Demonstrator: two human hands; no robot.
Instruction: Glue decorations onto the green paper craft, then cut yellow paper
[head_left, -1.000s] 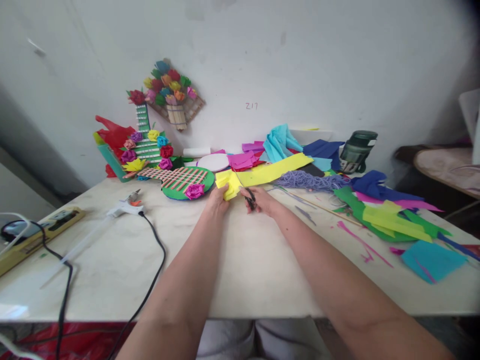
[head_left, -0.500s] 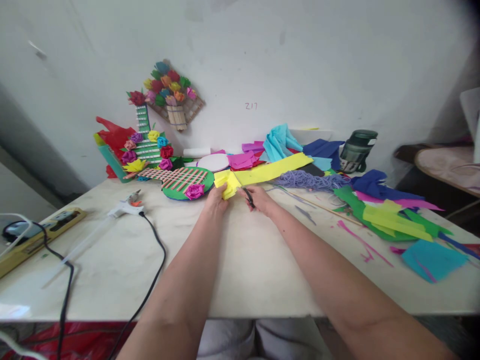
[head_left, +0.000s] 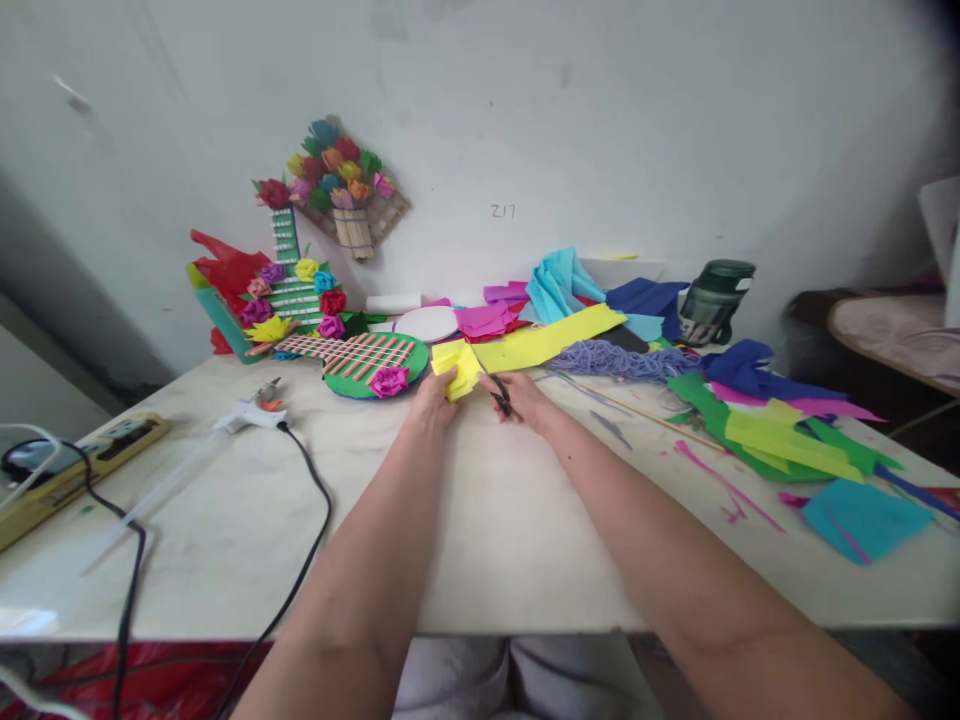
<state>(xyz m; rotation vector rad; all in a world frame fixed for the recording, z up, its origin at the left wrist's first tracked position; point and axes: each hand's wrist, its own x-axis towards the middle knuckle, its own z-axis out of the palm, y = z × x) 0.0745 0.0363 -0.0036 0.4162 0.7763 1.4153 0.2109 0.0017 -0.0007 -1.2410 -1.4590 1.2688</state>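
Observation:
My left hand [head_left: 435, 394] pinches a folded piece of yellow crepe paper [head_left: 454, 363] above the table. Black-handled scissors [head_left: 500, 397] are in my right hand [head_left: 522, 398], their blades spread at the right edge of the folded paper. Just behind, a long yellow paper strip [head_left: 551, 340] stretches off to the right; whether it joins the folded piece I cannot tell. Left of my hands lies a green guitar-shaped craft [head_left: 367, 365] with crossed pinkish sticks and a magenta paper rose [head_left: 390, 381].
A white glue gun [head_left: 255, 412] with a black cord and a yellow power strip [head_left: 124, 455] lie on the left. Purple yarn [head_left: 622, 361], a dark green bottle [head_left: 716, 302] and green paper [head_left: 739, 435] lie to the right. A paper-flower craft [head_left: 296, 290] stands at the back left.
The scissor blades have opened wider at the edge of the yellow paper. Both hands have stayed almost in place.

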